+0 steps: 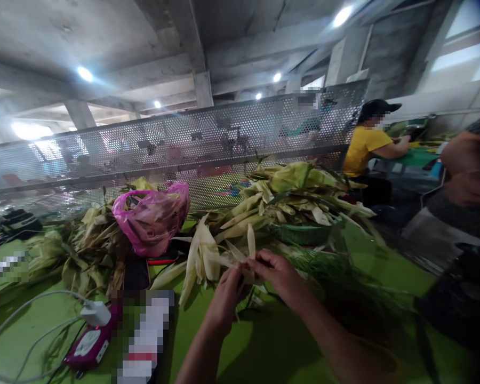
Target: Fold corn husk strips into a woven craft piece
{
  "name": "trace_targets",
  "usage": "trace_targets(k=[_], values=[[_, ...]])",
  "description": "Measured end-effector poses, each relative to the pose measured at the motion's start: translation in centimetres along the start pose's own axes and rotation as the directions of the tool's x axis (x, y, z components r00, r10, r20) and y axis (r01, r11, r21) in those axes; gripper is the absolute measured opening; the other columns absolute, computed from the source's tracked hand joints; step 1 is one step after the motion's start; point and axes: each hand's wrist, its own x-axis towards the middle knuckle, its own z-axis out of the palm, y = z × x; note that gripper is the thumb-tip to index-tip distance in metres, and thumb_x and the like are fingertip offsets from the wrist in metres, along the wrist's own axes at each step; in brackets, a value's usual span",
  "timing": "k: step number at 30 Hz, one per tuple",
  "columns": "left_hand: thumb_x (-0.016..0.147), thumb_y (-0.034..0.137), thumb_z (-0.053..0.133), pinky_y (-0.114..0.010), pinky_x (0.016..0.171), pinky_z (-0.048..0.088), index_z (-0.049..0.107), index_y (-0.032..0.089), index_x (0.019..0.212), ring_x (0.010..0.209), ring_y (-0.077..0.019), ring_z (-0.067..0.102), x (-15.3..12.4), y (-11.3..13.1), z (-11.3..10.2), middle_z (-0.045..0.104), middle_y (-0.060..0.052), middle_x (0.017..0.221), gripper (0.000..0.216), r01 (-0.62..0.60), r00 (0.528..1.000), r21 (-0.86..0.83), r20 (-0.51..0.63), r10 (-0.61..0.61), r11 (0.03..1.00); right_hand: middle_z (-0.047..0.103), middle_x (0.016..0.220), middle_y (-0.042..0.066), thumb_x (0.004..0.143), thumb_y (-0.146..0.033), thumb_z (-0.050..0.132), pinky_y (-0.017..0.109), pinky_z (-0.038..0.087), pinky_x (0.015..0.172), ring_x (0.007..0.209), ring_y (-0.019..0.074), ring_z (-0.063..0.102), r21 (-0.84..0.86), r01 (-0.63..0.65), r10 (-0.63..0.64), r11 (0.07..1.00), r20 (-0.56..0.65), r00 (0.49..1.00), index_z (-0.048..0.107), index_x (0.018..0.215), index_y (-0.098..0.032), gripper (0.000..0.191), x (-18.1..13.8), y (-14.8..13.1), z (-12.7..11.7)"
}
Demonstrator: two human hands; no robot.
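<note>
My left hand [229,290] and my right hand [275,271] meet over the green table, fingertips pinched together. Between them is a pale corn husk [251,242], one strip of it standing upright above the fingers. Both hands are closed on this husk. Just beyond and to the left lie more pale husk strips [202,250], fanned out. A large heap of corn husks [292,186] fills a green basin [300,234] behind my hands. To the right of my right hand lies a bunch of thin green strands [324,272].
A pink plastic bag [152,218] stands at the left among dried husks [98,240]. Nearer me are a purple power strip [88,341] with a white charger [96,313] and cables. A perforated metal screen [208,144] runs behind. A person in yellow [366,146] sits beyond; another person's arm [468,165] is at right.
</note>
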Motion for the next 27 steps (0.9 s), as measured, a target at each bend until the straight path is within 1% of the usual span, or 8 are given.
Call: trace_targets(k=[4,6,9,12,15,18,21,27], values=[[0.077,0.056,0.067,-0.023,0.055,0.024,0.066,0.014,0.078,0.056,-0.0086,0.029,0.3,-0.8,0.0,0.041,0.005,0.062,0.042,-0.063,0.986,0.185,0.166,0.032,0.981,0.057,0.067,-0.001,0.075,-0.048,0.069,0.028,0.043,0.068,0.068,0.0169,0.055,-0.066,0.026,-0.036,0.997,-0.15,0.988,0.063,0.064,-0.02,0.031,0.1,0.2,0.0],[0.081,0.054,0.064,-0.024,0.056,0.023,0.067,0.014,0.075,0.056,-0.0088,0.027,0.5,-0.9,-0.2,0.039,0.005,0.061,0.041,-0.111,0.971,0.245,0.233,0.052,0.963,0.058,0.066,-0.001,0.075,-0.05,0.066,0.029,0.043,0.068,0.068,0.0176,0.055,-0.108,0.028,-0.047,0.994,-0.179,0.983,0.062,0.063,-0.02,0.033,0.1,0.5,-0.2],[0.081,0.054,0.063,-0.024,0.058,0.025,0.069,0.014,0.076,0.059,-0.01,0.033,0.6,-0.8,-0.4,0.044,0.003,0.063,0.041,-0.122,0.976,0.297,0.207,0.061,0.947,0.058,0.066,-0.001,0.078,-0.046,0.065,0.029,0.043,0.066,0.066,0.0181,0.055,-0.255,0.04,-0.102,0.966,-0.234,0.967,0.062,0.07,-0.02,0.027,0.2,0.7,-0.6],[0.08,0.054,0.063,-0.025,0.059,0.028,0.07,0.013,0.081,0.06,-0.0116,0.036,0.8,-0.7,-0.4,0.045,0.003,0.062,0.041,-0.118,0.988,0.342,0.138,0.074,0.932,0.059,0.076,0.001,0.076,-0.037,0.071,0.029,0.044,0.067,0.07,0.0186,0.055,-0.441,0.101,-0.264,0.892,-0.325,0.908,0.063,0.09,-0.02,0.024,0.0,0.3,-0.7],[0.081,0.048,0.062,-0.025,0.063,0.031,0.067,0.013,0.081,0.067,-0.0138,0.041,1.0,-1.1,-0.3,0.051,0.0,0.068,0.036,-0.189,0.977,0.381,0.169,0.132,0.905,0.061,0.091,0.003,0.081,-0.026,0.068,0.029,0.045,0.073,0.081,0.0189,0.058,-0.491,0.257,-0.351,0.832,-0.108,0.93,0.065,0.097,-0.022,0.017,-0.4,-0.5,-0.2],[0.082,0.043,0.059,-0.026,0.063,0.032,0.062,0.014,0.075,0.068,-0.0141,0.04,1.2,-1.6,-0.2,0.05,0.0,0.069,0.03,-0.241,0.964,0.432,0.206,0.166,0.869,0.064,0.09,0.002,0.082,-0.016,0.064,0.028,0.045,0.075,0.086,0.0189,0.06,-0.466,0.306,-0.3,0.83,0.088,0.95,0.068,0.087,-0.023,0.009,-0.7,-1.0,0.5],[0.084,0.044,0.056,-0.026,0.062,0.029,0.059,0.015,0.074,0.065,-0.0128,0.036,1.1,-2.0,-0.1,0.045,0.001,0.067,0.031,-0.224,0.965,0.451,0.226,0.132,0.864,0.064,0.08,0.001,0.08,-0.012,0.064,0.03,0.043,0.074,0.082,0.0195,0.06,-0.491,0.279,-0.294,0.825,0.049,0.955,0.064,0.074,-0.021,0.011,-0.6,-1.0,0.6],[0.08,0.051,0.06,-0.027,0.059,0.022,0.054,0.016,0.074,0.062,-0.0107,0.027,0.8,-2.2,0.3,0.037,0.004,0.066,0.037,-0.154,0.949,0.434,0.314,0.011,0.888,0.062,0.07,0.0,0.077,-0.016,0.067,0.03,0.04,0.067,0.072,0.0184,0.057,-0.435,0.289,-0.338,0.853,-0.036,0.941,0.062,0.068,-0.021,0.011,-0.3,-0.2,0.4]])
